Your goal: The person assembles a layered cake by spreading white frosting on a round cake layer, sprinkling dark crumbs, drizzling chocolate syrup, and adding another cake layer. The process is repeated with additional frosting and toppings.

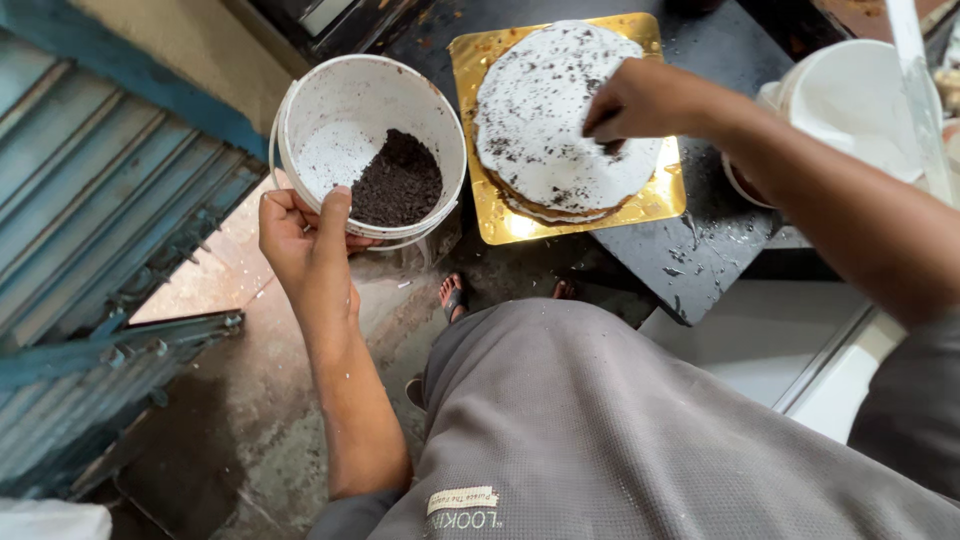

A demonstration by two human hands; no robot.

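Observation:
My left hand (305,235) grips the near rim of a white bucket (330,95), thumb hooked over the edge. Dark chocolate crumbs (398,182) lie heaped on one side of its bottom. My right hand (640,100) hovers over a round cake (550,110) coated in white cream, fingers pinched together just above its right part. Dark crumbs speckle the cream. The cake sits on a square gold board (640,205) on a black counter (700,250).
A second white bucket (850,100) stands on the counter to the right of the cake. Blue metal shutters (90,230) stand at the left. My sandalled feet (455,297) show on the worn floor below, near the counter's corner.

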